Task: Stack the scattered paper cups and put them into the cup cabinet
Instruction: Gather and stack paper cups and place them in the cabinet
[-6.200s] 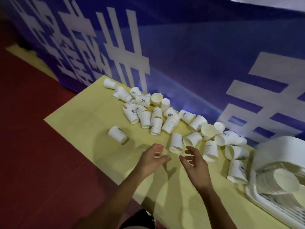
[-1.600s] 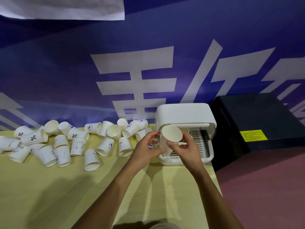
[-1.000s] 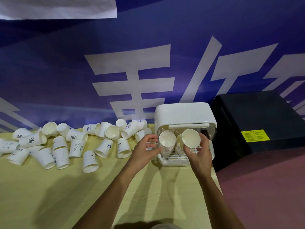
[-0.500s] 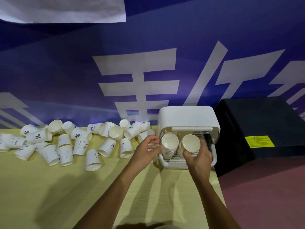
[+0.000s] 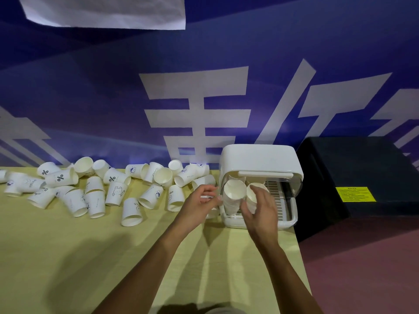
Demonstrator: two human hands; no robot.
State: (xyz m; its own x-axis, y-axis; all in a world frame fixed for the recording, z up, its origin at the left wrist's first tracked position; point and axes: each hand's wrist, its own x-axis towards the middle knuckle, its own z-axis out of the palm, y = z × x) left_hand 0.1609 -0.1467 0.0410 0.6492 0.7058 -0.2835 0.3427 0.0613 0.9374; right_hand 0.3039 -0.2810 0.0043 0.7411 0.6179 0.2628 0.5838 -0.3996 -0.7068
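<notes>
The white cup cabinet stands open at the right end of the yellow table. Two stacks of paper cups lean inside it, the left stack and the right stack. My right hand is in front of the right stack with its fingers spread, partly hiding it and gripping nothing. My left hand hovers by the cabinet's left edge, fingers loosely curled and empty. Several loose paper cups lie scattered along the back of the table to the left.
A blue banner hangs right behind the table. A black box sits just right of the cabinet, over a red floor. The table's right edge runs next to the cabinet. One cup lies under my left hand.
My right hand set its cup stack into the cabinet beside the left stack and opened. My left hand drew slightly back from the left stack.
</notes>
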